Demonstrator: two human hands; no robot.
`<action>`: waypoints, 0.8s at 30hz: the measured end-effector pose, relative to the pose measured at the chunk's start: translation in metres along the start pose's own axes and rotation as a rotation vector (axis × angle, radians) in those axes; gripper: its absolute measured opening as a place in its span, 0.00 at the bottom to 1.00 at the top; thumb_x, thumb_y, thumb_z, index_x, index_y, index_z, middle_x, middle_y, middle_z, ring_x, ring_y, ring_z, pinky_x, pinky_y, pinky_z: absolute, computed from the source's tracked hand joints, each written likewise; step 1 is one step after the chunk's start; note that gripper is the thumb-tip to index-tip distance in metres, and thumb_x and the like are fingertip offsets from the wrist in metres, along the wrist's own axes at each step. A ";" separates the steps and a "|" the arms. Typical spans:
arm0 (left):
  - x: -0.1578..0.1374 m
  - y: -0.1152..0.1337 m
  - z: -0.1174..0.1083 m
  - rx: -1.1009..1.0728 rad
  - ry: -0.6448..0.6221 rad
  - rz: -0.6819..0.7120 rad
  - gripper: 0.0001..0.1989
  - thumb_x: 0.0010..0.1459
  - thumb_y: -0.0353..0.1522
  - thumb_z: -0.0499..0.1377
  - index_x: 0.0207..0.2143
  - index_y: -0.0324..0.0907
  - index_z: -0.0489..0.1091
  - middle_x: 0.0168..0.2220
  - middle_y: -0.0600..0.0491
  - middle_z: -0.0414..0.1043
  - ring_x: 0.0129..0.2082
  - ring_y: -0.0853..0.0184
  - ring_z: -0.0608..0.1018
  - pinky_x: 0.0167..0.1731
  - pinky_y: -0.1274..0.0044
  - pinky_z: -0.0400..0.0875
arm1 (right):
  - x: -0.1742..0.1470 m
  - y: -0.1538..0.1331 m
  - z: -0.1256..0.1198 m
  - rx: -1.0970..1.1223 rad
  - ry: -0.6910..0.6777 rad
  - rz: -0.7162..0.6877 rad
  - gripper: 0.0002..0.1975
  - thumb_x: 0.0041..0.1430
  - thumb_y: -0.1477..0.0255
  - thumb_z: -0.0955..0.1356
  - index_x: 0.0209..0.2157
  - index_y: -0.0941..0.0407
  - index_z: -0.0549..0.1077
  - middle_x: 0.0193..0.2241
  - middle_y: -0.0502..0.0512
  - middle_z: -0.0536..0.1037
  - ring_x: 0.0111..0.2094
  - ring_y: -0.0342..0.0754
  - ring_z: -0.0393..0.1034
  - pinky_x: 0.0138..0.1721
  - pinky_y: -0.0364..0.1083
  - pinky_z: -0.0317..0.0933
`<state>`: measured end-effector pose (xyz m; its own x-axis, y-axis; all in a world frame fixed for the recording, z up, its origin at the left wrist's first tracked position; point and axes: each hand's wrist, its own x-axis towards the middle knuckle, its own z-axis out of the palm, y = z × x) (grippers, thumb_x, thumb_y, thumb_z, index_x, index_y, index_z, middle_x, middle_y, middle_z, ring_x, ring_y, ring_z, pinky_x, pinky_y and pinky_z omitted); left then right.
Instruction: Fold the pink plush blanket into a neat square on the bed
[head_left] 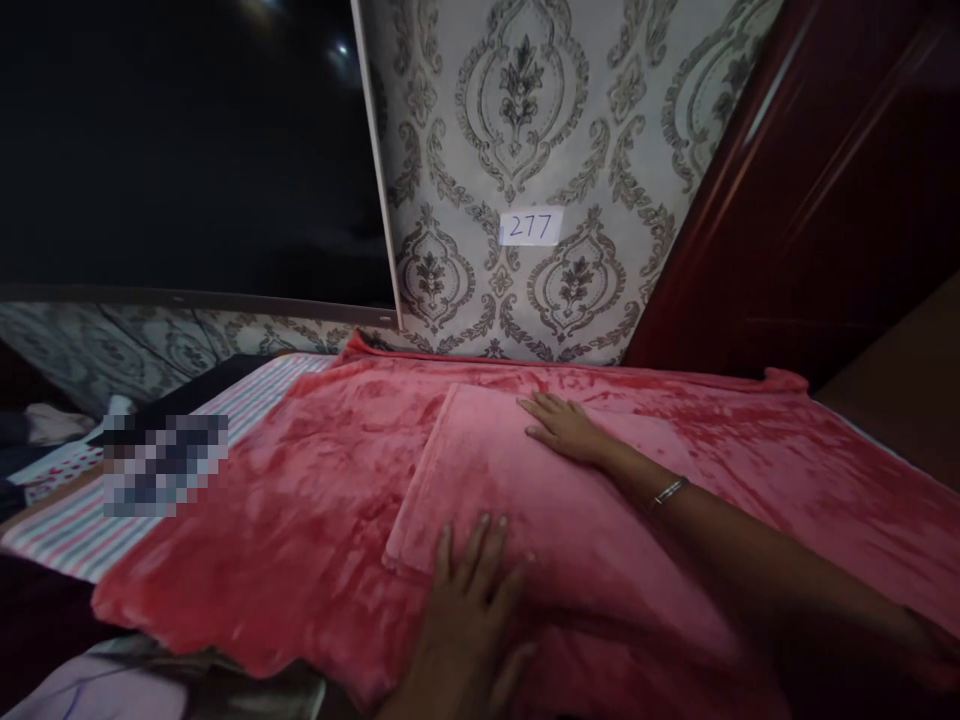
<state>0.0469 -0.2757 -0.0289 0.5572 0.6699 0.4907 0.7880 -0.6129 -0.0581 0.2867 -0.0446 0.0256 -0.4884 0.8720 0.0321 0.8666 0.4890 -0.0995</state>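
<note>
A pink folded cloth [480, 460], smooth and plush-looking, lies on a larger red-pink plush blanket [322, 480] spread over the surface. My right hand [564, 425] rests flat on the upper part of the folded cloth, fingers stretched toward the left; a silvery bracelet [670, 490] circles that wrist. Nearer to me, my left hand [472, 590] is at the cloth's lower left edge with its fingers spread and pointing away from me. Neither hand grips anything. The near right part of the cloth falls into shadow.
Striped fabric [56, 530] shows beneath the blanket at the left, with a pixelated patch over it. A large dark screen [187, 150] hangs at the upper left. Behind stands a patterned wall [517, 100] with a paper label [531, 227] reading 277. Glossy dark red furniture [787, 200] leans in at the right.
</note>
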 end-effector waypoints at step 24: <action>-0.012 -0.018 0.015 0.065 0.066 -0.154 0.40 0.56 0.39 0.63 0.70 0.54 0.57 0.74 0.46 0.46 0.73 0.41 0.46 0.64 0.43 0.48 | 0.077 -0.072 0.009 0.098 -0.062 -0.232 0.33 0.73 0.52 0.56 0.73 0.50 0.51 0.74 0.58 0.47 0.73 0.57 0.43 0.70 0.62 0.42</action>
<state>0.0296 -0.2666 -0.0470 0.4119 0.7233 0.5542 0.8792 -0.4753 -0.0330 0.1859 -0.0123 0.0260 -0.6810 0.7323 0.0045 0.7181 0.6689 -0.1923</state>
